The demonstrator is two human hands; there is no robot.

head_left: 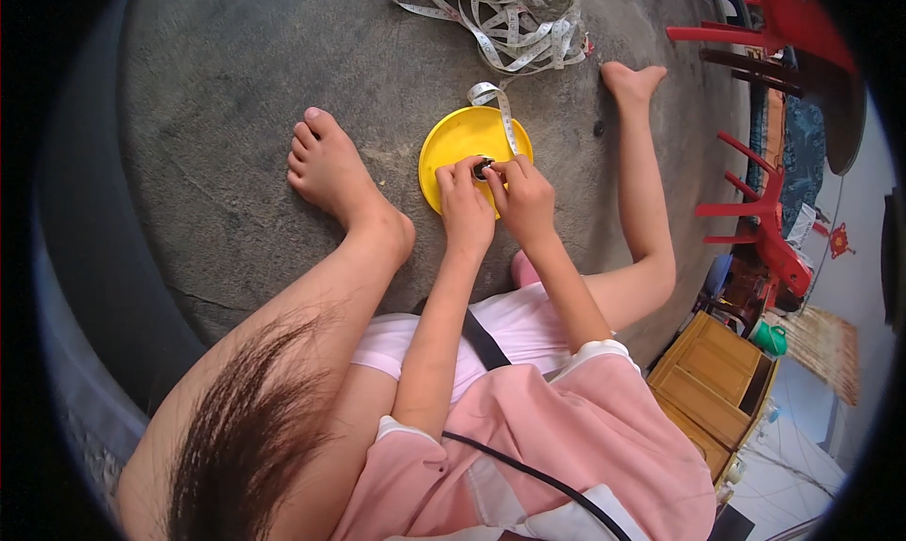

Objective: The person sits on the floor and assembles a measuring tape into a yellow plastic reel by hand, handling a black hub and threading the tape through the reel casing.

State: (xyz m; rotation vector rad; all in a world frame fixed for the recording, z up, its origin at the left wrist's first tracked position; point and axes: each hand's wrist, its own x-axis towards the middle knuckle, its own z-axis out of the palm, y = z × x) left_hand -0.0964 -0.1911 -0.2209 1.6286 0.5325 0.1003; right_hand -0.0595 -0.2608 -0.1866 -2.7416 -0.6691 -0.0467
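left grip (465, 204): pinching small dark core (483, 167) | right grip (527, 203): pinching it too | yellow disc (460, 137) beneath | white tape (506, 118) alongside

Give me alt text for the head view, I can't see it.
A person's left hand and right hand meet at a small dark piece over a yellow disc on a grey floor. Tangled white measuring tape lies beyond.

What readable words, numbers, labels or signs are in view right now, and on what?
None legible.
Loose white tape pile: small printed markings, too small to read reliably.
White tape strip by the hands: markings, also too small.
Yellow disc: no writing I can make out.
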